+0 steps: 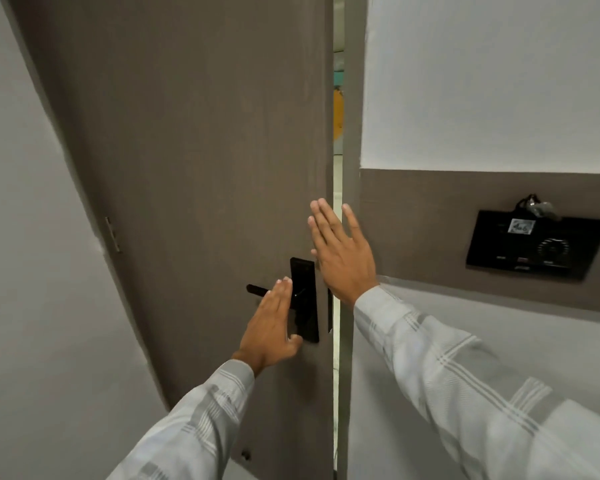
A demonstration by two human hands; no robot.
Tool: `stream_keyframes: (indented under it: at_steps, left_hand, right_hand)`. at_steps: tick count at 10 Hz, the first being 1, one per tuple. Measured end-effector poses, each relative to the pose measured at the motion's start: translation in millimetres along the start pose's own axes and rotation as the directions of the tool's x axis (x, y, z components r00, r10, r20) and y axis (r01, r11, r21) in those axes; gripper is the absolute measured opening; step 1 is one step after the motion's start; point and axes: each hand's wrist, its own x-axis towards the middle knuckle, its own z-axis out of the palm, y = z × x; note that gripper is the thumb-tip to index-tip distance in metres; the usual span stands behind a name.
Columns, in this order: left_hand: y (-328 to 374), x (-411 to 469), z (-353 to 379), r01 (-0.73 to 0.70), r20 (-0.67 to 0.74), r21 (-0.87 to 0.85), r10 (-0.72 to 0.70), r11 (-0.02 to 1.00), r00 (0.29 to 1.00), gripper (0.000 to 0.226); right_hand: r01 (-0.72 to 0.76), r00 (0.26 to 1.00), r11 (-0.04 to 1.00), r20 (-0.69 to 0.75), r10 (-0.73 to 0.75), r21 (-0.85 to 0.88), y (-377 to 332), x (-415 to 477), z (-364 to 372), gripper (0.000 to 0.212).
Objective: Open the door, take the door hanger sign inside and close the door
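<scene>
Head view: the door [187,168] stands ajar, a thin gap along its right edge. The left hand [274,327], fingers flat and empty, lies over the black handle [257,290], its long axis level. The right hand [340,251], fingers spread and empty, is nearer the edge. No sign in sight.

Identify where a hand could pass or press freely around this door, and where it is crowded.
Free: the narrow gap between the brown door edge and the frame, and the bare panel above the black lock plate. Crowded: the lock plate and its black lever handle, where the left hand and right hand are.
</scene>
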Motion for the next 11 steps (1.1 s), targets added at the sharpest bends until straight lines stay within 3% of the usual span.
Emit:
stream_keyframes:
  at_steps: [1, 4, 7, 8, 9, 10, 11]
  left_hand:
    - [-5.3, 22.9, 6.1, -0.047, 0.036, 0.016, 0.047, 0.999, 0.998, 0.107]
    - [-22.0, 71.1, 21.4, -0.133, 0.058, 0.017, 0.132, 0.991, 0.990, 0.106]
    - [-22.9, 106.4, 7.4, -0.119, 0.264, -0.009, 0.117, 0.993, 0.957, 0.096]
    - [-29.9, 114.6, -6.6, -0.162, 0.175, 0.039, 0.153, 0.986, 0.973, 0.090]
    - [-33.3, 123.0, -30.6, -0.199, -0.018, 0.107, 0.202, 0.974, 0.979, 0.079]
    - [-27.6, 143.3, -66.6, -0.197, -0.255, 0.153, 0.232, 0.968, 0.939, 0.069]
    - [-10.5, 170.5, -111.3, -0.184, -0.406, 0.183, 0.245, 0.966, 0.880, 0.070]
  right_hand:
    - [-0.009, 0.995, 0.994, 0.095, 0.019, -0.106, 4.8, 17.8, 3.5, 0.059]
    - [-0.042, 0.978, 0.987, 0.195, 0.072, -0.155, 15.2, 39.2, 22.7, 0.062]
    - [0.018, 0.940, 0.926, 0.321, 0.113, -0.378, 12.4, 64.7, 22.7, 0.060]
    - [0.022, 0.941, 0.929, 0.321, 0.105, -0.369, 8.7, 71.8, 23.3, 0.060]
    - [-0.024, 0.951, 0.960, 0.290, 0.108, -0.280, 9.4, 71.0, 10.2, 0.059]
    - [-0.152, 0.988, 0.983, 0.017, 0.154, -0.101, 26.9, 74.3, -9.6, 0.062]
    - [-0.409, 0.893, 0.912, -0.190, 0.408, 0.039, 54.2, 85.9, -40.9, 0.067]
